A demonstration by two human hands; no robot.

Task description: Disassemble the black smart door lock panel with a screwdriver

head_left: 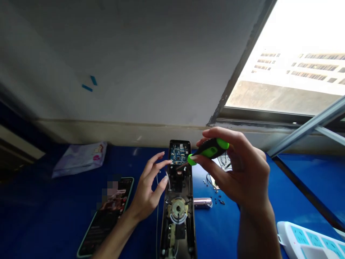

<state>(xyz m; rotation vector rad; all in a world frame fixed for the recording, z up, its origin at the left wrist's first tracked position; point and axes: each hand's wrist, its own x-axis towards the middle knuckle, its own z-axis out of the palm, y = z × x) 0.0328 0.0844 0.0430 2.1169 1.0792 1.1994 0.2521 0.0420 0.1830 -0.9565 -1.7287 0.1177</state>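
Observation:
A long, narrow dark housing point(191, 201), like an opened electronic door lock panel, lies on the blue table with its inside facing up. A blue circuit board point(179, 155) sits at its far end, and a round metal part point(178, 210) is nearer the middle. My right hand point(234, 167) grips a green and black screwdriver point(211, 149), its shaft slanting down to the left toward the board's near edge. My left hand point(151, 185) is at the housing's left side, fingers apart, a fingertip by the board and the thumb beside a pale cable point(168, 181).
Small dark screws point(220, 200) lie scattered right of the housing, near a pink-wrapped cylinder point(202, 203). A phone point(107, 219) and a soft packet point(79, 158) lie to the left. A white power strip point(309, 241) and metal bars point(304, 127) stand right.

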